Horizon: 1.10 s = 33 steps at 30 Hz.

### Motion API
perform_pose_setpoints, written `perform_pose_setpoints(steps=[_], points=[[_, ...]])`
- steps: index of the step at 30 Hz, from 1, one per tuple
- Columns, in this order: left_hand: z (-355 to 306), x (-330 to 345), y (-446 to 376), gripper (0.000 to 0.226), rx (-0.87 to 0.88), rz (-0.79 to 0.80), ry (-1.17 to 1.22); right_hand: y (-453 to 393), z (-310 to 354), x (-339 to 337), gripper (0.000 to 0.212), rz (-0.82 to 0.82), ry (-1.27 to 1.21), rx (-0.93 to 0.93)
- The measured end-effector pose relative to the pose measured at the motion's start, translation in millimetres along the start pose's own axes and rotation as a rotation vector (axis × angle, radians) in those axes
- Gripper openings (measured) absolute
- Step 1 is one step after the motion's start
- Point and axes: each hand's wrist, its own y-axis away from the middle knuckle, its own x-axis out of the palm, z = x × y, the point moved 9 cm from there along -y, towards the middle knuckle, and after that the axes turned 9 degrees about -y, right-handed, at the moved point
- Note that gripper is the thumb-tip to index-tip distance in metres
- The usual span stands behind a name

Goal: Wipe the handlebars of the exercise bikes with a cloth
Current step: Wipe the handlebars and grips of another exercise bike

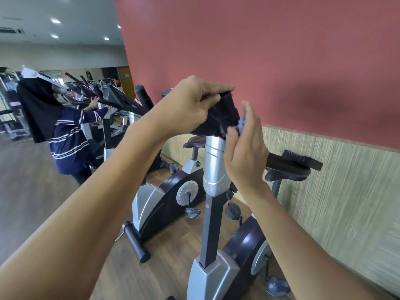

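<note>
**Wiping top of nearest bike, cloth under R palm**

Step (my read): mid-wipe on nearest exercise bike (218,273), the lower of the pair, at 6 o'clock. Bars themselves mostly hidden behind the hands, so can't tell how much is done. Next move prob needs the cloth dragged along the bar toward 3 o'clock, where a dark bar end (296,162) sticks out, w/ L hand steadying.

Counts, big to small:
- Bikes: 2 clear, second bike (160,204) just beyond at 9 o'clock of the first; more machines far back at 10 o'clock, too blurry to count.
- Persons besides wearer: 1, striped top (69,144), at 9 o'clock, hands on another machine.
- Hands: 2. Left hand (190,107), fingers curled, clamped on black top part (225,118) above the silver post. Right hand (244,148), fingers straight and together, palm pressing the cloth.
- Cloths: 1, purple cloth (240,123), only a sliver shows btwn R palm and the black part, near centre.
</note>
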Motion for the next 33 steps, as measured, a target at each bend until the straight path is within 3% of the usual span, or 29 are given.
perform_pose_setpoints(steps=[5,12,15,21,24,27,30,33], points=[[-17.0,10.1,11.1,0.04,0.173,-0.156,-0.219,-10.9,0.6,3.8,0.057,0.019,-0.075,0.009],[-51.6,45.4,7.2,0.026,0.418,-0.366,-0.925,20.3,-79.5,-21.9,0.044,0.171,-0.005,0.095],[-57.5,63.3,-2.1,0.039,0.379,-0.346,-1.091,7.9,-63.9,-11.7,0.034,0.176,-0.074,0.062],[-55.9,83.4,-6.0,0.04,0.315,-0.225,-1.231,18.6,-110.5,-18.9,0.047,0.287,-0.111,0.046],[-55.5,95.2,-7.4,0.043,0.285,-0.151,-1.269,26.4,-156.7,-22.1,0.051,0.42,0.023,0.116],[-59.3,102.4,-4.5,0.044,0.3,-0.171,-1.288,24.5,-166.9,-31.7,0.046,0.53,0.216,0.071],[-59.8,103.3,-2.0,0.043,0.324,-0.191,-1.296,16.7,-163.1,-33.1,0.056,0.661,0.317,-0.035],[-57.8,104.6,-2.6,0.043,0.309,-0.2,-1.319,13.4,-175.1,-32.8,0.065,0.715,0.38,-0.02]])
